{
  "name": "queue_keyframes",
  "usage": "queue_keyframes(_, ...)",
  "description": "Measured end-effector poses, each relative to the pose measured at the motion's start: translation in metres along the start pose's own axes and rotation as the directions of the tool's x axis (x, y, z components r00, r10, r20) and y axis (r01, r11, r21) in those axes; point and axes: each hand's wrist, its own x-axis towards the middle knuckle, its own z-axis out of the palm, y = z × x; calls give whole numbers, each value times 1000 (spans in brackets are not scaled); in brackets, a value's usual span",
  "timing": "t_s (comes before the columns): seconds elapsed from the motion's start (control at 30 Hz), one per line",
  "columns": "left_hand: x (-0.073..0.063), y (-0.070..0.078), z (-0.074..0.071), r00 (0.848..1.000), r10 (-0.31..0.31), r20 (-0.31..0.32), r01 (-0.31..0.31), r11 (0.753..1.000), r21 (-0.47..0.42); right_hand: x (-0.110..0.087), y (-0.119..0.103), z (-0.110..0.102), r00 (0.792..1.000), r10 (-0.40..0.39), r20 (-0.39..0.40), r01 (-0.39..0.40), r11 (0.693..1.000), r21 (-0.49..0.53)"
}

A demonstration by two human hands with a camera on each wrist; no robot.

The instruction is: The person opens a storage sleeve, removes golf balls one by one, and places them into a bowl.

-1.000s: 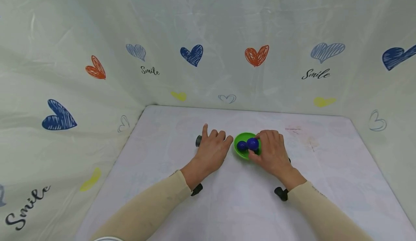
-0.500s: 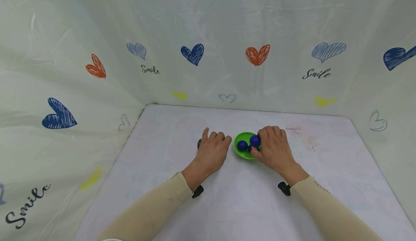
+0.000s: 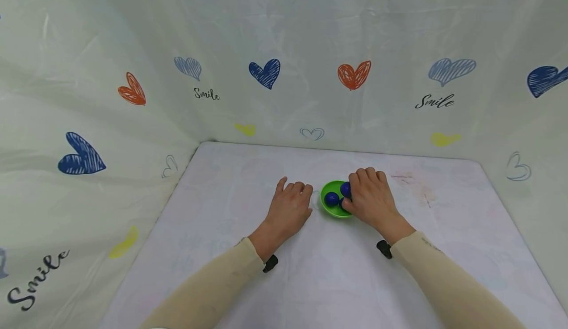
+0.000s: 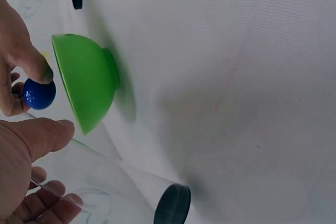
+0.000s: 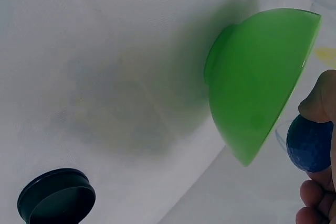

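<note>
Two blue balls show at the green bowl (image 3: 334, 201): one (image 3: 331, 199) lies inside, and your right hand (image 3: 370, 200) pinches the other blue ball (image 3: 345, 189), now lower toward the rim than before. Your left hand (image 3: 289, 206) rests relaxed beside a clear tube (image 4: 113, 182).

Staged recording booth, not a lived-in room: a white cloth-covered bench (image 3: 337, 270) is sitting boxed in on three sides by a wrinkled pale fabric backdrop (image 3: 310, 33) showing printed red, blue and yellow hearts and "Smile" lettering, hiding any real surroundings.
</note>
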Motion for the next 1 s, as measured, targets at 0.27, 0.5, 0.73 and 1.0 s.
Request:
queue_keyframes(0.27,1,-3,7,996,-17,-84,13,999,-47,9,-2,4,998,12,65,-11,1000,-14)
queue_keyframes(0.5,2,-6,7,993,-81,-84,74,994,-87,16,-7,5,991,23,130,-17,999,-47)
queue_keyframes(0.73,1,-11,8,990,-135,-53,130,988,-88,21,-12,4,980,43,194,-31,998,-61)
queue_keyframes(1.0,0,-18,8,984,-169,-64,161,980,-114,25,-16,3,972,52,231,-41,998,-54)
